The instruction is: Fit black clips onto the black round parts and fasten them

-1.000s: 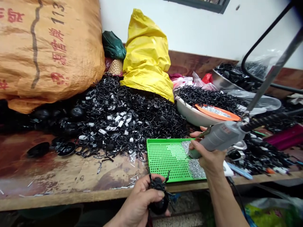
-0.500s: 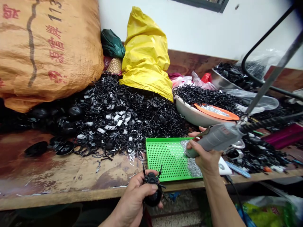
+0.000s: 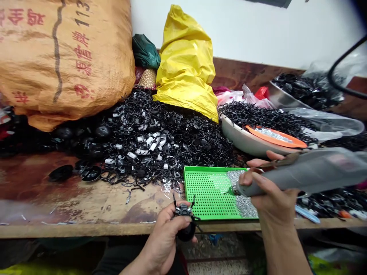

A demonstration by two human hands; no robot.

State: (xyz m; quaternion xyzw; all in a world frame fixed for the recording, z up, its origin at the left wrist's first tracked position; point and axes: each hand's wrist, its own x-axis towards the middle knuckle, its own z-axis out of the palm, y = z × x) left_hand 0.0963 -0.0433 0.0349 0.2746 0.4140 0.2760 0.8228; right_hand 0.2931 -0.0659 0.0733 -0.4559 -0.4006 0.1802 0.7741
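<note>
Between thumb and fingers, my left hand (image 3: 164, 233) grips a black plastic assembly (image 3: 186, 231) with thin legs sticking out and a rounded lower end. It is held just in front of the table edge. My right hand (image 3: 272, 194) is wrapped round a grey electric screwdriver (image 3: 301, 172), tilted nearly level, its bit pointing left over a green perforated tray (image 3: 206, 194). Small silver screws (image 3: 246, 206) lie heaped in the right part of that tray. Whether a screw sits on the bit is too small to tell.
A large pile of small black parts (image 3: 177, 137) with white pieces covers the table's middle. Behind stand an orange woven sack (image 3: 94, 76) and a yellow bag (image 3: 186, 68). To the right, a bowl (image 3: 237, 137) of black parts carries an orange dish (image 3: 275, 137).
The screwdriver has swung from steeply tilted to nearly level, its bit now showing over the tray. My left hand keeps hold of the black assembly. The whole view has shifted slightly.
</note>
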